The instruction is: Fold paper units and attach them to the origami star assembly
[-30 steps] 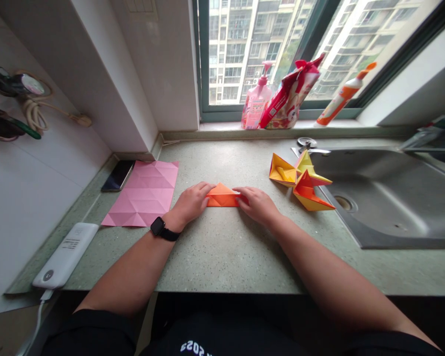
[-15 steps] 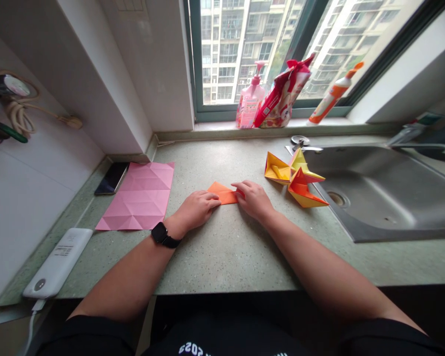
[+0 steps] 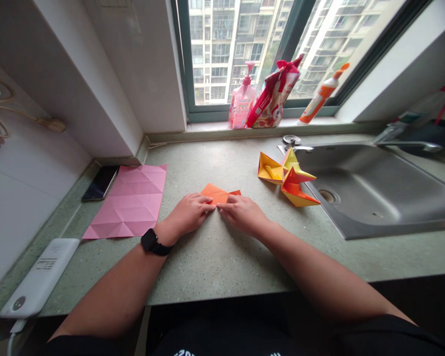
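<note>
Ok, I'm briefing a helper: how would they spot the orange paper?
Find the sink, then the counter to its left. There, the left hand and right hand touch a small orange folded paper. It lies nearly flat, unlike the open paper shapes at the sink's edge.

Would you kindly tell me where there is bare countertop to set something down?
Bare countertop lies behind the orange paper, between the creased pink sheet and the folded paper cluster, and between the forearms, toward the front edge. The left end is crowded with smartphone, sheet and power bank.
</note>
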Tool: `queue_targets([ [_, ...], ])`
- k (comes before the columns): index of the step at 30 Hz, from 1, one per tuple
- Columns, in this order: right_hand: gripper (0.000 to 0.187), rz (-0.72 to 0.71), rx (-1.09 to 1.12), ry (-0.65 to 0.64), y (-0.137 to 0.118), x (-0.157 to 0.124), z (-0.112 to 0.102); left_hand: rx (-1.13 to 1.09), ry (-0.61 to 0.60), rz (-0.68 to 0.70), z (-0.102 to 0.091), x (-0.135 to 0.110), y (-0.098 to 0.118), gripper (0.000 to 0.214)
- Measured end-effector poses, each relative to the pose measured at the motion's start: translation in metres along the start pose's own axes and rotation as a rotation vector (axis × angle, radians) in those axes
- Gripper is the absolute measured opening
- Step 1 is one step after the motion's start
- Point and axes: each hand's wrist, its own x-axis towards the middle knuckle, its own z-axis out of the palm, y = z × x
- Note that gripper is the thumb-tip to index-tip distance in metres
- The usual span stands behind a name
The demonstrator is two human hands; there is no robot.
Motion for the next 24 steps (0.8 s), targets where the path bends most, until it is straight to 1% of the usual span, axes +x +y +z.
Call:
queue_targets([
  [4,0.031,0.011,-0.006,-0.018,-0.002,0.0,0.0,-0.008,0.008,0.001,0.0,0.001,-0.001,0.029],
  [9,0.036,0.045,-0.032,-0.071,-0.009,-0.002,-0.004,-0.003,0.013,0.008,0.0,0.002,-0.001,0.03],
  [13,0.034,0.139,-0.046,-0.114,-0.011,-0.004,-0.009,-0.016,0.019,0.004,-0.001,0.001,0.0,0.028],
  [15,0.035,0.22,-0.051,-0.133,-0.008,-0.006,-0.014,-0.03,0.02,0.001,-0.001,0.001,0.0,0.028],
  [17,0.039,0.291,-0.053,-0.144,-0.002,-0.007,-0.019,-0.04,0.021,-0.005,-0.002,0.001,0.001,0.027],
  [19,0.041,0.334,-0.054,-0.153,0.006,-0.008,-0.024,-0.043,0.024,-0.008,-0.002,0.001,0.001,0.027],
  [24,0.036,0.425,-0.059,-0.19,0.024,-0.008,-0.037,-0.045,0.023,-0.011,-0.003,0.001,0.001,0.029],
])
